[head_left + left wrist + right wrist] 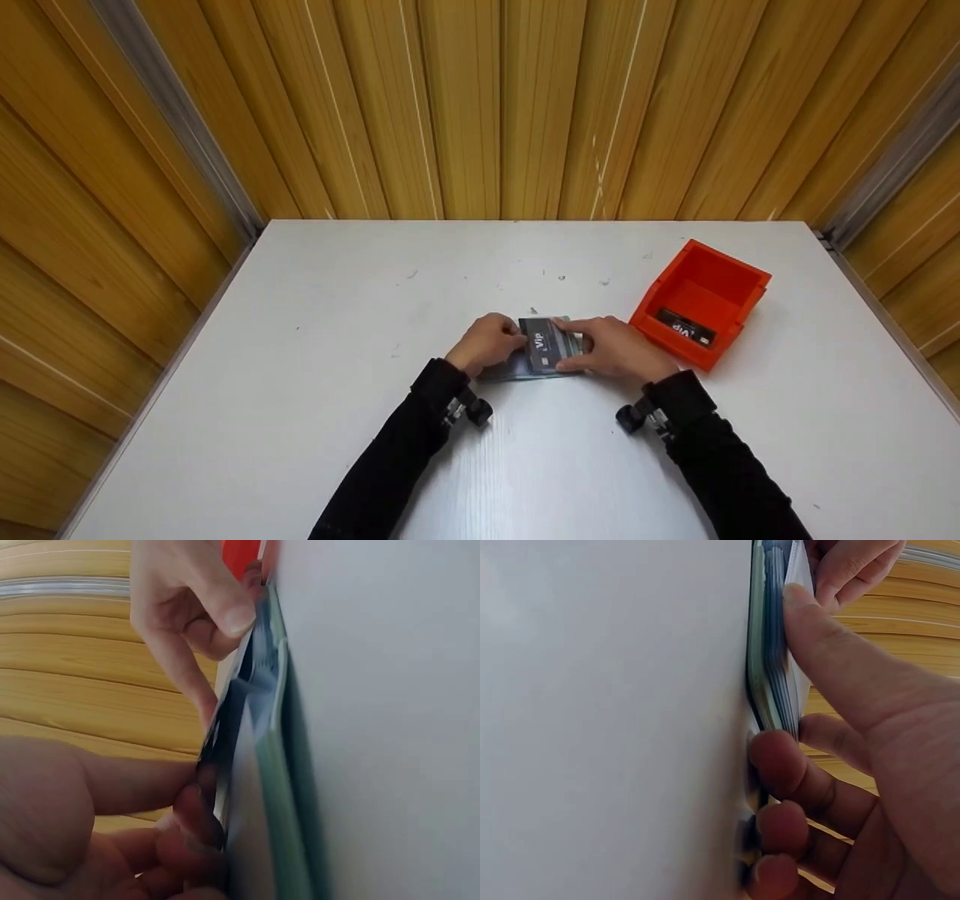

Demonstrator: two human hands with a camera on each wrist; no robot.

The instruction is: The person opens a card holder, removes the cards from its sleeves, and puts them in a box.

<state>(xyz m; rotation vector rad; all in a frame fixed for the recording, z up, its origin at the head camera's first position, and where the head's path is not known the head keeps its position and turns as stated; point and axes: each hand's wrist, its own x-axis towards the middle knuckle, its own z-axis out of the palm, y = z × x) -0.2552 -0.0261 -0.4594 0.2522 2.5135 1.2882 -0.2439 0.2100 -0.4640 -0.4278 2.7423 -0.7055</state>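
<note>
A black card with "Vip" printed on it lies over an open card holder with a greenish cover and clear sleeves. My left hand pinches the card's left edge between thumb and forefinger. On the opposite side, my right hand holds the card near its right corners with thumb and forefinger. From the left wrist, the sleeve pages stand slightly parted above the cover. The right wrist view shows several stacked sleeve layers beside the right thumb. How far the card sits inside a sleeve, I cannot tell.
An orange open-front bin stands on the white table, just beyond my right hand. Another black "Vip" card lies in its front part. Wood-patterned panels wall in the table at the back and sides.
</note>
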